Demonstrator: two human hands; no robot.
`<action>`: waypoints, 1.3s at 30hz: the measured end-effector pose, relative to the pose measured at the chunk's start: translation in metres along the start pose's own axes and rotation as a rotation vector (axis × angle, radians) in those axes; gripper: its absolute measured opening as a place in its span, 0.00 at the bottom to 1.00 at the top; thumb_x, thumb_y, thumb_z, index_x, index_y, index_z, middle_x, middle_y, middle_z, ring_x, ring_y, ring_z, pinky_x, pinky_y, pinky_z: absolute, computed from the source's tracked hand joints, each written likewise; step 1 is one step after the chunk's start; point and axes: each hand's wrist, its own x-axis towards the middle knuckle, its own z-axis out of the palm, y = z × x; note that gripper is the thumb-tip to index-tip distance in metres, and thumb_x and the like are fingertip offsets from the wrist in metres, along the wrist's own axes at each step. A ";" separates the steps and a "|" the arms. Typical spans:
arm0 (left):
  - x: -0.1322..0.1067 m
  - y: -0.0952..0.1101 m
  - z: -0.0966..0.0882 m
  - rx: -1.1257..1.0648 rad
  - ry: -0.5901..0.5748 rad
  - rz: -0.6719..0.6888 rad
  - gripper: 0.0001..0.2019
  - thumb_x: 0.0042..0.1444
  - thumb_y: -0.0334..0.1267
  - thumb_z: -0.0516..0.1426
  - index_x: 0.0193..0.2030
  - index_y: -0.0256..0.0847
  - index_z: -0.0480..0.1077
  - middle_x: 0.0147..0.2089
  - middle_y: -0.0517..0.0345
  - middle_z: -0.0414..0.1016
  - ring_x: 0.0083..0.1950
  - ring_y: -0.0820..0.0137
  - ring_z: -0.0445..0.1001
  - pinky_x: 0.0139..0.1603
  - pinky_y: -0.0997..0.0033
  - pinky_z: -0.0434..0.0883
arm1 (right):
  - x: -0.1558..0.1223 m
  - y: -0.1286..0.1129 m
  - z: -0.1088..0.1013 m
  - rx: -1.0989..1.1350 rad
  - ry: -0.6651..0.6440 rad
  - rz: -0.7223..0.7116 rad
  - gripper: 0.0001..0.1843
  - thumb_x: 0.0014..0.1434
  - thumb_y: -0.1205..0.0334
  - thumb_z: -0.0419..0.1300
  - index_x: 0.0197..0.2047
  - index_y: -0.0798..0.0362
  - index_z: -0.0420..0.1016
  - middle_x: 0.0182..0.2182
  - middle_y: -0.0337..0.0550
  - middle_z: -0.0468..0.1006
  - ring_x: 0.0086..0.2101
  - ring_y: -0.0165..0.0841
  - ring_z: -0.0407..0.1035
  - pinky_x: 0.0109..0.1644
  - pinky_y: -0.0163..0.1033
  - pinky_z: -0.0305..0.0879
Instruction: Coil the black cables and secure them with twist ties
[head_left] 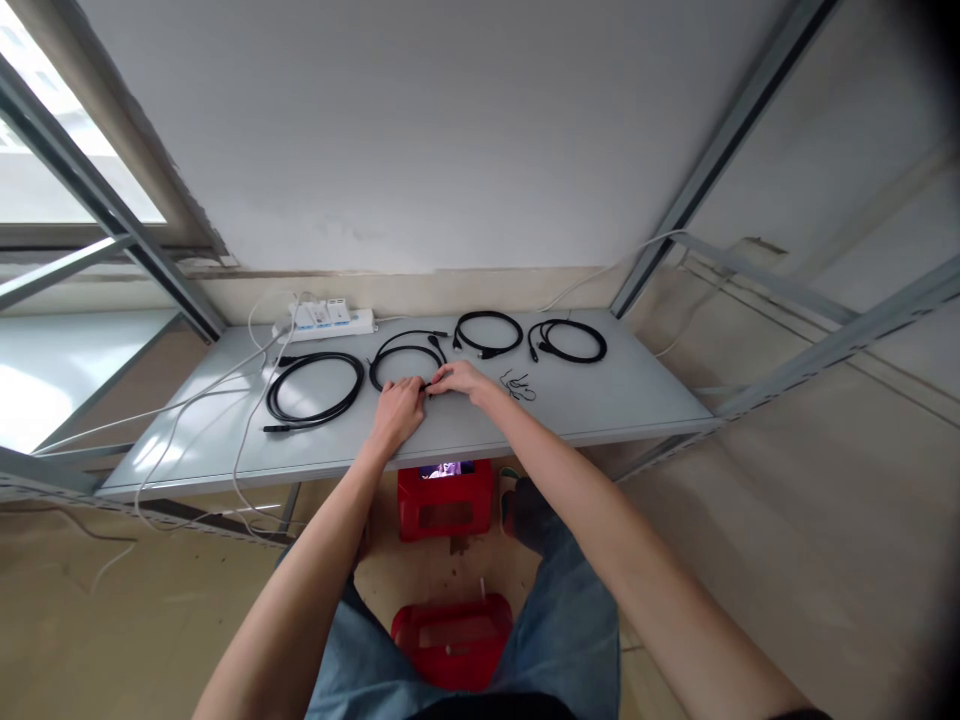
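My left hand (401,408) rests on the grey shelf with its fingers closed on the near side of a coiled black cable (405,348). Fingertips of my right hand (459,380) pinch the same coil just beside it; any small tie between the fingers is too small to make out. To the right lie several thin black twist ties (517,386) in a loose bunch. Other coiled black cables lie round about: one on the left (315,390), one behind my right hand (488,331), and one farther right (574,341).
A white power strip (334,322) with plugs and trailing white cords stands at the back left of the grey shelf (600,405). Metal uprights (679,215) frame the shelf at both sides. Below are a red stool (445,500) bearing a lit screen, and another red stool (454,640).
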 end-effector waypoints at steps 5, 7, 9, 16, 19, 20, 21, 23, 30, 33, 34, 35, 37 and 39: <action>0.000 0.002 -0.002 -0.024 -0.009 -0.003 0.11 0.73 0.36 0.48 0.51 0.43 0.72 0.51 0.44 0.83 0.55 0.53 0.79 0.56 0.54 0.66 | 0.002 0.001 -0.009 0.002 -0.104 -0.030 0.17 0.37 0.75 0.81 0.23 0.52 0.78 0.22 0.39 0.80 0.28 0.36 0.75 0.44 0.45 0.77; 0.001 0.003 -0.003 -0.045 -0.017 0.009 0.11 0.73 0.36 0.49 0.52 0.43 0.72 0.52 0.44 0.83 0.56 0.53 0.78 0.56 0.54 0.66 | 0.002 0.002 -0.015 -0.021 -0.140 -0.060 0.16 0.39 0.76 0.80 0.23 0.53 0.78 0.22 0.40 0.79 0.27 0.35 0.75 0.43 0.45 0.76; 0.002 0.003 -0.004 -0.060 -0.027 0.028 0.11 0.72 0.36 0.50 0.52 0.42 0.72 0.51 0.45 0.83 0.55 0.53 0.78 0.56 0.54 0.66 | 0.002 0.003 -0.019 -0.049 -0.177 -0.082 0.15 0.41 0.77 0.79 0.24 0.54 0.79 0.22 0.41 0.80 0.27 0.35 0.74 0.42 0.44 0.75; 0.004 0.003 -0.004 -0.043 -0.027 0.017 0.10 0.72 0.35 0.50 0.52 0.42 0.72 0.48 0.46 0.83 0.54 0.54 0.79 0.55 0.55 0.66 | 0.003 0.022 -0.012 -0.073 -0.161 -0.202 0.14 0.43 0.73 0.76 0.26 0.53 0.75 0.20 0.36 0.76 0.27 0.32 0.71 0.35 0.37 0.68; 0.003 0.004 -0.004 -0.048 -0.023 0.016 0.10 0.72 0.35 0.51 0.51 0.43 0.72 0.48 0.46 0.83 0.54 0.54 0.79 0.55 0.55 0.65 | -0.003 0.035 -0.001 -0.008 -0.019 -0.270 0.16 0.42 0.66 0.77 0.29 0.52 0.74 0.23 0.35 0.77 0.28 0.31 0.71 0.36 0.37 0.68; 0.003 0.004 -0.005 -0.052 -0.018 0.013 0.09 0.72 0.35 0.51 0.51 0.43 0.72 0.48 0.47 0.83 0.54 0.54 0.79 0.55 0.55 0.65 | -0.005 0.038 0.002 -0.005 0.027 -0.289 0.16 0.43 0.63 0.77 0.29 0.51 0.74 0.24 0.35 0.78 0.28 0.31 0.71 0.37 0.38 0.68; 0.002 0.004 -0.005 -0.056 -0.009 0.011 0.09 0.72 0.34 0.51 0.51 0.43 0.72 0.48 0.47 0.83 0.54 0.54 0.79 0.55 0.56 0.65 | -0.008 0.040 0.004 -0.014 0.064 -0.310 0.16 0.43 0.61 0.77 0.29 0.51 0.73 0.25 0.36 0.79 0.29 0.32 0.72 0.38 0.38 0.68; 0.001 0.004 -0.005 -0.064 0.010 0.000 0.09 0.72 0.34 0.51 0.51 0.43 0.72 0.49 0.47 0.83 0.54 0.54 0.78 0.55 0.55 0.65 | -0.013 0.043 0.008 -0.039 0.096 -0.359 0.15 0.47 0.57 0.75 0.30 0.50 0.73 0.26 0.38 0.81 0.30 0.33 0.73 0.40 0.39 0.68; 0.000 0.000 -0.001 -0.056 0.035 0.020 0.08 0.72 0.34 0.51 0.50 0.42 0.72 0.49 0.47 0.83 0.53 0.55 0.79 0.54 0.55 0.65 | -0.017 0.040 0.004 -0.002 0.034 -0.334 0.20 0.60 0.42 0.68 0.35 0.51 0.75 0.28 0.45 0.85 0.33 0.37 0.78 0.45 0.41 0.70; -0.001 -0.001 0.000 -0.054 0.041 0.024 0.08 0.71 0.34 0.51 0.50 0.43 0.72 0.50 0.47 0.83 0.54 0.55 0.78 0.54 0.56 0.65 | -0.011 0.033 0.002 0.020 0.001 -0.249 0.22 0.59 0.42 0.71 0.31 0.52 0.75 0.25 0.46 0.84 0.32 0.37 0.78 0.40 0.39 0.69; -0.001 -0.001 0.000 -0.056 0.042 0.022 0.08 0.71 0.34 0.51 0.50 0.43 0.72 0.49 0.47 0.83 0.54 0.54 0.78 0.54 0.56 0.65 | -0.010 0.031 0.001 0.029 -0.012 -0.218 0.22 0.58 0.43 0.73 0.30 0.52 0.76 0.25 0.47 0.84 0.32 0.37 0.78 0.39 0.38 0.68; -0.001 -0.001 0.000 -0.059 0.043 0.021 0.08 0.71 0.34 0.51 0.50 0.43 0.72 0.49 0.47 0.83 0.54 0.54 0.78 0.54 0.56 0.65 | -0.009 0.028 0.000 0.036 -0.023 -0.189 0.21 0.56 0.45 0.75 0.29 0.53 0.76 0.25 0.47 0.84 0.32 0.37 0.78 0.38 0.38 0.67; -0.001 0.000 -0.001 -0.063 0.044 0.020 0.09 0.71 0.34 0.51 0.50 0.43 0.72 0.49 0.46 0.83 0.54 0.54 0.79 0.54 0.55 0.65 | -0.010 0.023 -0.002 0.035 -0.047 -0.147 0.19 0.52 0.48 0.78 0.29 0.54 0.79 0.26 0.47 0.84 0.33 0.37 0.78 0.37 0.37 0.66; -0.002 0.000 -0.002 -0.068 0.046 0.015 0.10 0.71 0.34 0.51 0.51 0.42 0.72 0.49 0.46 0.83 0.53 0.54 0.79 0.54 0.54 0.65 | -0.012 0.019 -0.005 0.019 -0.090 -0.132 0.19 0.49 0.48 0.79 0.29 0.55 0.83 0.27 0.48 0.85 0.34 0.37 0.78 0.39 0.38 0.67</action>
